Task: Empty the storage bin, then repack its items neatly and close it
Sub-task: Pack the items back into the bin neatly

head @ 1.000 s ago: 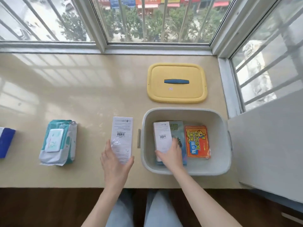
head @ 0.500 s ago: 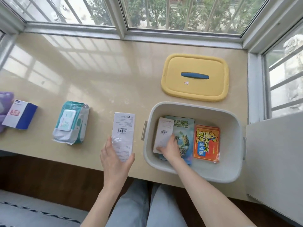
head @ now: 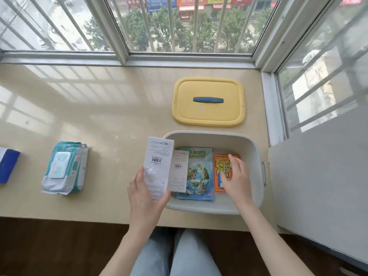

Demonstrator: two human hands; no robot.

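Note:
The grey storage bin (head: 253,148) stands open at the counter's front right. In it lie a white box (head: 179,172) at the left, a blue picture book (head: 199,174) in the middle and an orange packet (head: 219,172) at the right. My left hand (head: 145,198) grips a second white box (head: 158,166) by its near end and holds it over the bin's left rim. My right hand (head: 236,176) rests inside the bin with spread fingers on the orange packet. The yellow lid (head: 208,114) with a blue handle lies flat behind the bin.
A teal wet-wipes pack (head: 65,168) lies on the beige counter (head: 99,116) to the left. A blue and white box (head: 8,166) sits at the far left edge. Window frames bound the counter at the back and right. A grey panel (head: 318,176) stands right of the bin.
My left hand lifted its white box off the counter and carried it right, over the bin's rim. My right hand left the white box in the bin and moved onto the orange packet.

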